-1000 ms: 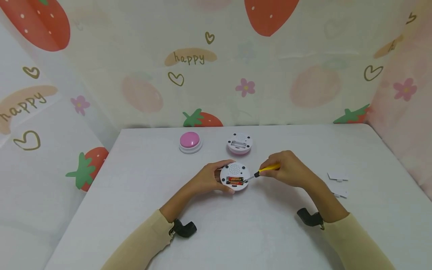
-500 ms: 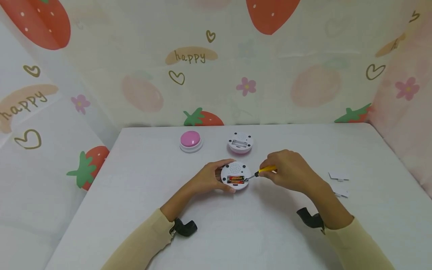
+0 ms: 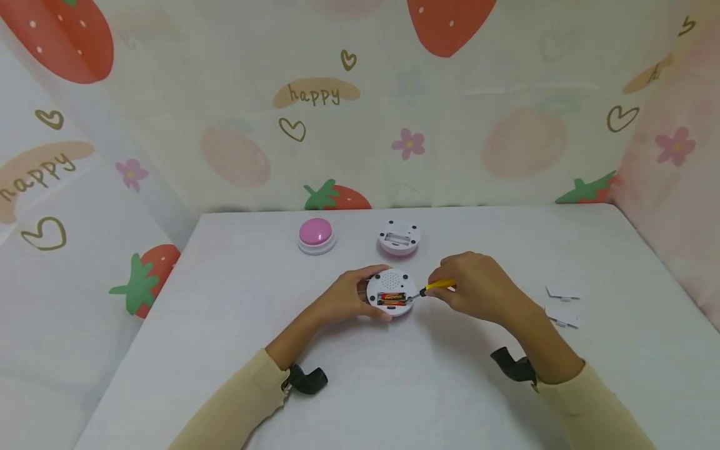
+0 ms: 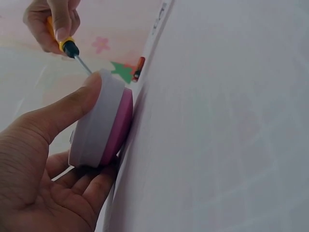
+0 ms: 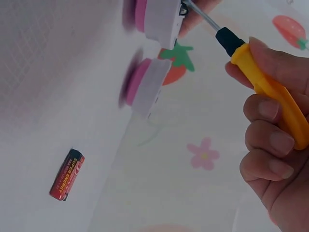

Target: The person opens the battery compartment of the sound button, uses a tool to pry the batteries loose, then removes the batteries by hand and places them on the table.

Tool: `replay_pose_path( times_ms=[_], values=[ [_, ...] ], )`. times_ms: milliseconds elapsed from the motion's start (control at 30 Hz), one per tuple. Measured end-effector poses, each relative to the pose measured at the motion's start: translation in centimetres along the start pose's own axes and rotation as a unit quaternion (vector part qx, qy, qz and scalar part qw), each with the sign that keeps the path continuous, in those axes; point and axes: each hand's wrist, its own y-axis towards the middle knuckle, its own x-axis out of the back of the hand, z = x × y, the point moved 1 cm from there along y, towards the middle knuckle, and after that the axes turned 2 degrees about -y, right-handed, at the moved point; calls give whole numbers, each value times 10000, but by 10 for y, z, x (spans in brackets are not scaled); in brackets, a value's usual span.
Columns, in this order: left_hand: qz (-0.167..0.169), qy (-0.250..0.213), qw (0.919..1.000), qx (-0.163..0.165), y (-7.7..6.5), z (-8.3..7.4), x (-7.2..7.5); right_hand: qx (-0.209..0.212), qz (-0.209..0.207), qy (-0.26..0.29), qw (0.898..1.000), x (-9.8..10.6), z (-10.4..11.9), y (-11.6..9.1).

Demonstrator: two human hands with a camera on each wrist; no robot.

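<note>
My left hand [image 3: 349, 298] holds a round push-button [image 3: 394, 281] upside down by its edge, thumb near and fingers on the far side. Its white base faces up; the pink dome [image 4: 120, 123] points down in the left wrist view. Two red-and-black batteries [image 3: 392, 299] lie side by side in its uncovered compartment. My right hand [image 3: 478, 287] grips a yellow-handled screwdriver [image 5: 273, 96], fingers curled round the handle. The screwdriver's metal tip is at the right end of the battery compartment.
Behind stand a pink button [image 3: 316, 233], dome up, and an upturned button [image 3: 399, 238] with a bare battery slot. Two white battery covers [image 3: 562, 292] lie at the right. A loose battery [image 5: 67, 175] lies on the table, hidden by my right hand in the head view.
My right hand has shifted slightly left and nearer, bringing the screwdriver handle closer to the button. The tip stays around the compartment's right end. My left hand keeps its hold.
</note>
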Motion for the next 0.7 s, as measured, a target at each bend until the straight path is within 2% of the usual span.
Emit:
replay_pose_path(
  times_ms=[400,700],
  values=[
    [-71,-13,10000,-45,-2,-1,-1,111,190,115,9997,2,3,-2],
    [-37,99,9998,-172,-2,-2,-3,163,178,-145,9996,1,7,-3]
  ],
)
